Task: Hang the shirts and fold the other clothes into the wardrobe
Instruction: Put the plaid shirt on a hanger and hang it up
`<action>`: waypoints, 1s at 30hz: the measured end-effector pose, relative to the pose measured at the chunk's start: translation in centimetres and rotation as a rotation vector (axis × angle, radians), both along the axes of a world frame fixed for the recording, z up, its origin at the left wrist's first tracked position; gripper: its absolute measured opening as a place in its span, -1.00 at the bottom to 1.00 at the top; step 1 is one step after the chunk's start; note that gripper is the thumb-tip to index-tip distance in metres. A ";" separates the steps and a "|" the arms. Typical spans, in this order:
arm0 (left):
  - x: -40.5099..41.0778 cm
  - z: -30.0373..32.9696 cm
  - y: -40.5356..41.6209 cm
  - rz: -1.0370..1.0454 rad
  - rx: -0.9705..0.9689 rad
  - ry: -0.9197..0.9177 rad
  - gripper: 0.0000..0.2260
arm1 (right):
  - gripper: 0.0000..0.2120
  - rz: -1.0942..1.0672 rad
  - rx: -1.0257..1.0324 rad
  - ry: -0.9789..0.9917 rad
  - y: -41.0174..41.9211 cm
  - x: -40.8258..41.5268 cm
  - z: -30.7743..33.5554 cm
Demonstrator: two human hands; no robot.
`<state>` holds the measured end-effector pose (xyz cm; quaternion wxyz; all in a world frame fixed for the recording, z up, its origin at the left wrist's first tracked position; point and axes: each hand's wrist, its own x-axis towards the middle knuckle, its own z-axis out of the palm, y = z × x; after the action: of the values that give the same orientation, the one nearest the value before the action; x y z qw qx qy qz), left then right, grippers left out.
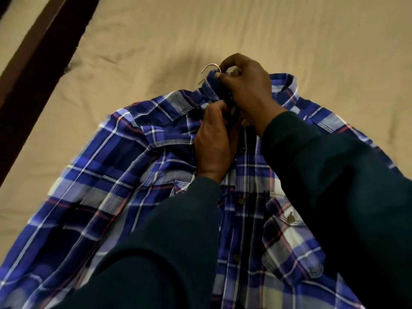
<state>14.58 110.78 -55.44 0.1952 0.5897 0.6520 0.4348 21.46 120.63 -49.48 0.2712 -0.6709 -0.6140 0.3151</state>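
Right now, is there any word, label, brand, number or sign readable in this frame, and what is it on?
None can be read.
The plaid shirt shows only its check pattern and plain buttons; no tag or brand mark is visible.
The collar inside, where a label might sit, is covered by the right hand and left hand.
The hanger hook, bed sheet and dark sleeves carry no print.
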 end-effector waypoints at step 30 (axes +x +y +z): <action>3.4 34.4 -20.9 0.139 -0.118 -0.811 -0.70 | -0.97 0.180 0.693 -0.154 -22.0 2.5 34.9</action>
<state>17.96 89.84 -21.05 0.4401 0.3130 0.5842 0.6058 23.91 98.60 -14.61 0.4066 -0.5042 -0.7596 0.0592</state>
